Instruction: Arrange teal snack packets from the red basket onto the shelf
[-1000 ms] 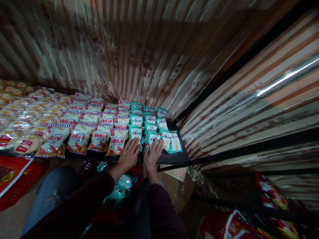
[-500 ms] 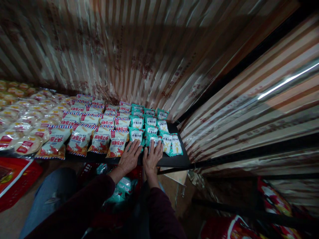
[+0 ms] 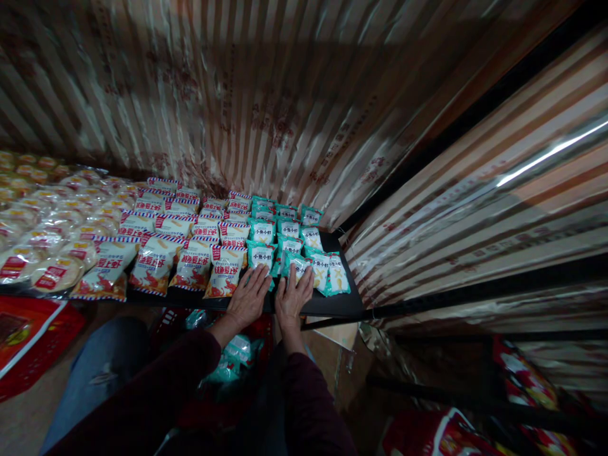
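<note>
Rows of small teal snack packets (image 3: 289,233) lie on the right end of a black shelf (image 3: 339,303). Both my hands rest flat at the front of these rows. My left hand (image 3: 247,299) has its fingers spread, touching the front teal packet beside a red-and-white shrimp snack bag (image 3: 225,273). My right hand (image 3: 293,296) lies open with its fingertips on another front teal packet. Neither hand grips anything.
Red-and-white snack bags (image 3: 154,256) and clear packets of round crackers (image 3: 45,221) fill the shelf to the left. Striped foil sheeting (image 3: 285,95) lines the back and right. A red basket with teal packets (image 3: 235,354) sits below, by my knee.
Both hands have stayed at the front of the teal rows, shifting only slightly; the view has tilted a little.
</note>
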The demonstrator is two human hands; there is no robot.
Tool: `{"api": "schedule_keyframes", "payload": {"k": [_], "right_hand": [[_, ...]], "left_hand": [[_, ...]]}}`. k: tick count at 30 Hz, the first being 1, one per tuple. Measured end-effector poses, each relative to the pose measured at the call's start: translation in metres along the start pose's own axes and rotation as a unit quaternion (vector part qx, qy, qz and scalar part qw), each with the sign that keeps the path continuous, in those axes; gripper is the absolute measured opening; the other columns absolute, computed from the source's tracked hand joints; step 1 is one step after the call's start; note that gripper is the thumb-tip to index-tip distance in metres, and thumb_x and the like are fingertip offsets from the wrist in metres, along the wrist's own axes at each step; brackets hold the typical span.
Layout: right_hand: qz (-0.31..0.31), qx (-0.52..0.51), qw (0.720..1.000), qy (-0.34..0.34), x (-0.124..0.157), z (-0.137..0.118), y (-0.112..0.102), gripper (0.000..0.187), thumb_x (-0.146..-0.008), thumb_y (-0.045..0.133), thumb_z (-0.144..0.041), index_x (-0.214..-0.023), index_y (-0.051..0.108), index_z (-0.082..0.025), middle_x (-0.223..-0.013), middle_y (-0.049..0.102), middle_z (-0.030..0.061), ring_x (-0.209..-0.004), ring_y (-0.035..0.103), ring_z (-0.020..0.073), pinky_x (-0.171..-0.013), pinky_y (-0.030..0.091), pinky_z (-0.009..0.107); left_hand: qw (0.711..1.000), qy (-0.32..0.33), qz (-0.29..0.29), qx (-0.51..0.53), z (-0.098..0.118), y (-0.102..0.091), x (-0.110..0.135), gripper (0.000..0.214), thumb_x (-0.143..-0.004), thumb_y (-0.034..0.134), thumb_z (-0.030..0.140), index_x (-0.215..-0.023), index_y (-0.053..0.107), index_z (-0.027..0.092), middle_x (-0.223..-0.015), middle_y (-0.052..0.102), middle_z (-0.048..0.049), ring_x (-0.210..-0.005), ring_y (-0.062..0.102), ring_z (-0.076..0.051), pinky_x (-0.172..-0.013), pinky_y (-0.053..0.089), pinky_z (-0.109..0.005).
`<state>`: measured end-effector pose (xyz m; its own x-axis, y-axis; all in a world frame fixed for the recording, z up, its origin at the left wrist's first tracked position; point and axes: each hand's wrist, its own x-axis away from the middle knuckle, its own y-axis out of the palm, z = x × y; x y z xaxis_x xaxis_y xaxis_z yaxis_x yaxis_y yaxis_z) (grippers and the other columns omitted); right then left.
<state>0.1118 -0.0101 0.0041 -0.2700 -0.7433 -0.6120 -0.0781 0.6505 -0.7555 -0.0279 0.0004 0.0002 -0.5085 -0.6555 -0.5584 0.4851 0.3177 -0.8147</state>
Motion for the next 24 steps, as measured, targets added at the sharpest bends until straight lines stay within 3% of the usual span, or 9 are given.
{"api": "schedule_keyframes", "payload": {"k": [6,13,18,24], "right_hand": [[0.0,-0.001,1.0,-0.016,0.001,0.0,-0.001,0.048,-0.094,0.039,-0.034,-0.14,0.041,-0.021,-0.154,0.017,0.0164,-0.14,0.015,0.0332,-0.102,0.029,0.058],[-0.023,0.017,0.996,-0.082,-0.005,-0.008,-0.006,0.039,-0.091,0.047,-0.027,-0.128,0.055,-0.029,-0.153,0.024,0.0103,-0.142,0.01,0.0333,-0.105,0.022,0.059],[-0.052,0.025,0.992,-0.116,-0.019,-0.01,-0.008,0.037,-0.086,0.052,-0.023,-0.122,0.06,-0.027,-0.151,0.031,0.0104,-0.142,0.008,0.0334,-0.106,0.018,0.058],[-0.069,0.034,0.989,-0.129,-0.024,-0.009,-0.007,0.034,-0.085,0.055,-0.025,-0.118,0.062,-0.026,-0.154,0.026,0.0104,-0.143,0.006,0.0336,-0.107,0.017,0.057]], "left_hand": [[1.0,0.002,0.003,0.003,0.0,0.002,0.001,0.049,-0.082,0.045,0.012,-0.132,0.048,0.007,-0.148,0.034,-0.0165,-0.143,0.016,-0.027,-0.116,0.022,-0.048],[1.0,-0.006,-0.005,-0.001,0.001,0.0,0.0,0.05,-0.083,0.044,0.012,-0.132,0.048,0.007,-0.148,0.035,-0.0163,-0.142,0.02,-0.026,-0.116,0.022,-0.048],[1.0,-0.002,-0.005,0.001,0.0,0.0,0.0,0.049,-0.083,0.044,0.013,-0.132,0.047,0.007,-0.147,0.036,-0.0169,-0.142,0.019,-0.027,-0.115,0.023,-0.048],[1.0,-0.006,-0.01,0.011,0.0,0.003,0.001,0.05,-0.082,0.044,0.012,-0.132,0.047,0.007,-0.148,0.035,-0.0169,-0.143,0.018,-0.026,-0.116,0.022,-0.049]]}}
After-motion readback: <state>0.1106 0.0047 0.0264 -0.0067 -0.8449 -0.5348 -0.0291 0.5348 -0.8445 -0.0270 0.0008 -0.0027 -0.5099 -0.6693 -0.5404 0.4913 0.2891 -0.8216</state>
